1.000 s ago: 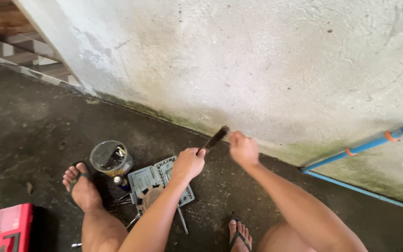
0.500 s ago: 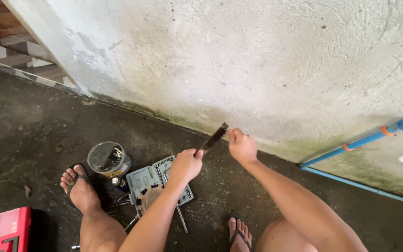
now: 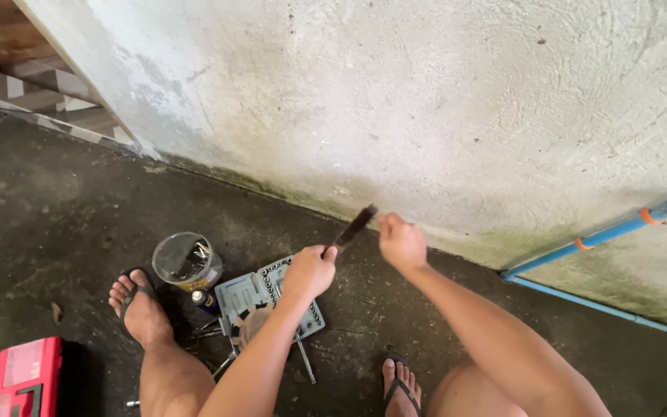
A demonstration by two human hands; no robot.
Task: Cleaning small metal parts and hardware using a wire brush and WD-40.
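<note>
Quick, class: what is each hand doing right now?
Left hand: closed around the handle of a dark brush.
Right hand: closed in a fist beside the brush tip; whether it holds anything cannot be told.

- We see a rough pale plaster wall, green-stained along its foot
- Dark concrete floor from six to nine o'clock
- Blue pipe at three o'clock, daylight throughout

Even, diffuse daylight; the plastered wall is bright, faintly washed out toward the upper right corner. The concrete floor is darker, with soft shadows beneath the feet. Focus is sharp; wide-angle bending shows at the frame edges
</note>
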